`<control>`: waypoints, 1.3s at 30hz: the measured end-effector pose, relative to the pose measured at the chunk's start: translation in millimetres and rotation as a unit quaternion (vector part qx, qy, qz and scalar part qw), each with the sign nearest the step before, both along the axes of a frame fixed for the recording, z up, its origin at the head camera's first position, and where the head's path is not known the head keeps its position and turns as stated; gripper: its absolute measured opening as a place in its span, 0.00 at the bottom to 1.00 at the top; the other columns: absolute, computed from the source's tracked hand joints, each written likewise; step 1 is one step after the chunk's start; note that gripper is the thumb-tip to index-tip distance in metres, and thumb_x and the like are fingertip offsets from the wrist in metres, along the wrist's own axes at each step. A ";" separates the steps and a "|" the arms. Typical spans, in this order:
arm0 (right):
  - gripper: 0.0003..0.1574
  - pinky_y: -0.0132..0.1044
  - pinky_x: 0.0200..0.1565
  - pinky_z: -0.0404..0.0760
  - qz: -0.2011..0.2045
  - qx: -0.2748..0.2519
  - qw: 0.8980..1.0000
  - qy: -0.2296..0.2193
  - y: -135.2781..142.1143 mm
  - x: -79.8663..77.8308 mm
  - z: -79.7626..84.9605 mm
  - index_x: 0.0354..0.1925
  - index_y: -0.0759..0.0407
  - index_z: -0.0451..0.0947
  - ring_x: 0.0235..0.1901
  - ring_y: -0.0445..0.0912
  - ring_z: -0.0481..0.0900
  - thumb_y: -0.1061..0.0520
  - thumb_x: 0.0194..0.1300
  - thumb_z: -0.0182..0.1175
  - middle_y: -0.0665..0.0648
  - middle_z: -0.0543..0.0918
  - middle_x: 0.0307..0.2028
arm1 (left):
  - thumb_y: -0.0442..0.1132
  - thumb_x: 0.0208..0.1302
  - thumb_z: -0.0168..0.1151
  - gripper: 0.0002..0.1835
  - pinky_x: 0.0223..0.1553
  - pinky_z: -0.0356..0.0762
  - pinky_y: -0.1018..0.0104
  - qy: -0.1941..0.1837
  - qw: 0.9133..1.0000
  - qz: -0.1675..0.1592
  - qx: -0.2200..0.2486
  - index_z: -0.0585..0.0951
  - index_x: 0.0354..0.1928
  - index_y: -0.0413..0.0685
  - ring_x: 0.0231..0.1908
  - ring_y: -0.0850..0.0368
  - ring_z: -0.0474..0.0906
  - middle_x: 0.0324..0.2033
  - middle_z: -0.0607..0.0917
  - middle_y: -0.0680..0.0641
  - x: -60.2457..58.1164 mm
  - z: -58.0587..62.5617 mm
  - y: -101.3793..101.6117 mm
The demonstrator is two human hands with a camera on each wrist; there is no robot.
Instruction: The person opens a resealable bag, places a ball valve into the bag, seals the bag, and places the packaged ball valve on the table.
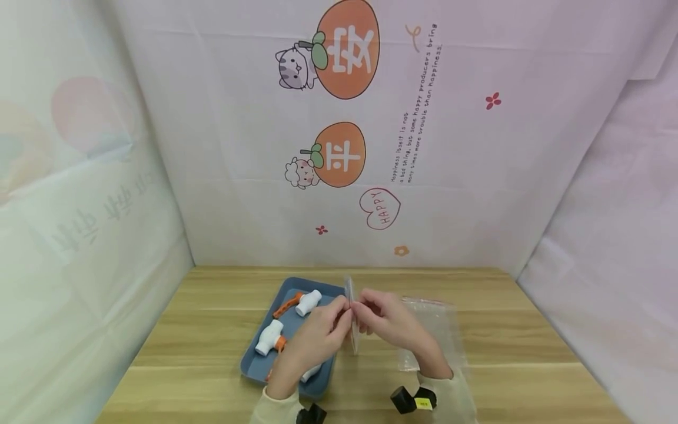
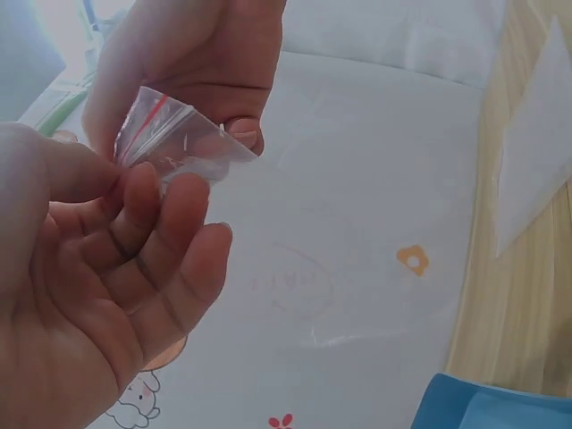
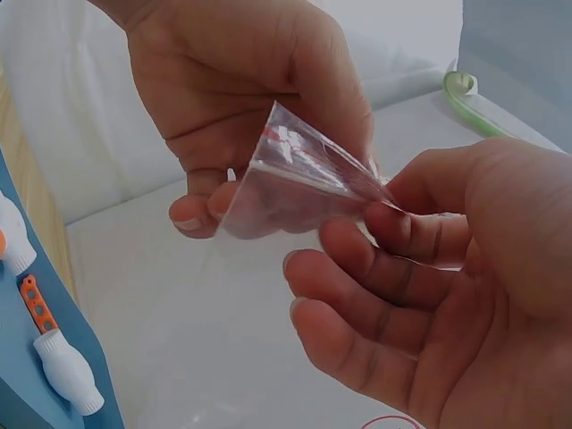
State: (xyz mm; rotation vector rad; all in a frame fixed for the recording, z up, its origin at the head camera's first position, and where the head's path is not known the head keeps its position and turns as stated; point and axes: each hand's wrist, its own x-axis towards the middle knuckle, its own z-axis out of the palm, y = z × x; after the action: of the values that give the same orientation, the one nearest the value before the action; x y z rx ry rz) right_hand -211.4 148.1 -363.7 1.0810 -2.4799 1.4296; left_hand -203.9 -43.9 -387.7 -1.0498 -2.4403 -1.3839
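Observation:
A clear zip-lock plastic bag (image 1: pixel 349 288) with a red line along its top is held up on edge between both hands. My left hand (image 1: pixel 318 334) pinches it between thumb and index finger, its other fingers loosely bent. From the other side my right hand (image 1: pixel 394 321) pinches the same bag. In the right wrist view the bag (image 3: pixel 290 179) stretches between the two hands, its top edge spread into a point. Nothing shows inside it.
Under my left forearm lies a blue tray (image 1: pixel 249 360) with several white ball valves (image 1: pixel 270 337) with orange handles, partly hidden. Flat clear zip-lock bags (image 1: pixel 434 330) lie on the wooden table (image 1: pixel 519 353) beside my right hand. A printed cloth (image 1: pixel 238 147) hangs behind.

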 end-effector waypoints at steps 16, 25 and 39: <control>0.04 0.34 0.18 0.78 0.054 -0.070 0.996 -0.032 6.9 8.8 -1.4 0.39 0.64 0.72 0.15 0.46 0.77 0.63 0.72 0.55 0.60 0.78 0.22 | 0.42 0.79 0.44 0.13 0.21 0.70 0.75 -0.039 0.996 -0.055 0.057 0.73 0.34 0.51 0.21 0.72 0.71 0.23 0.80 0.51 9.8 -0.9 1.6; 0.06 0.37 0.15 0.78 0.145 -0.167 0.974 -0.046 7.0 3.6 0.6 0.39 0.74 0.66 0.13 0.52 0.74 0.68 0.73 0.51 0.66 0.75 0.21 | 0.34 0.79 0.40 0.12 0.25 0.79 0.67 -0.053 0.980 -0.132 0.142 0.71 0.36 0.43 0.20 0.53 0.75 0.22 0.77 0.40 11.2 7.2 2.9; 0.05 0.39 0.15 0.78 0.217 -0.226 0.947 -0.066 7.3 1.7 4.5 0.39 0.78 0.64 0.13 0.57 0.71 0.72 0.73 0.47 0.69 0.72 0.21 | 0.32 0.78 0.39 0.11 0.23 0.80 0.64 -0.068 0.963 -0.169 0.200 0.70 0.38 0.36 0.20 0.53 0.75 0.24 0.74 0.36 14.6 10.9 8.1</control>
State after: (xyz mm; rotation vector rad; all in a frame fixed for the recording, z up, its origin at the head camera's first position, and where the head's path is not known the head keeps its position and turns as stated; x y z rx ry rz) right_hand -209.7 155.4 -359.2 1.5133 -1.8903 2.1132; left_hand -189.2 -35.8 -376.8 -1.3376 -1.9907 -2.0081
